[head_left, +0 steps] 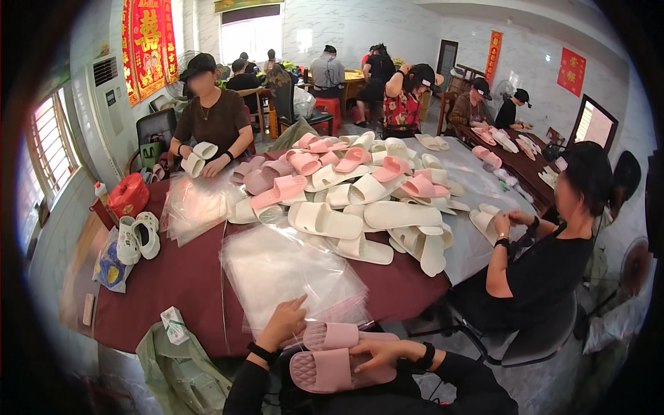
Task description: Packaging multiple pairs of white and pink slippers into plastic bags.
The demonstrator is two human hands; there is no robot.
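My right hand grips a pair of pink slippers, held one beside the other over my lap at the table's near edge. Their quilted soles show at the left end. My left hand is just left of the slippers, index finger stretched out over the near part of a stack of clear plastic bags. Whether that finger touches the top bag I cannot tell. Beyond the bags lies a big heap of loose slippers, mostly cream ones with several pink ones among them.
Across the maroon-covered table, a person holds cream slippers beside more plastic bags. A seated person at right handles another slipper. White clogs, a red bag and a small box stand at left.
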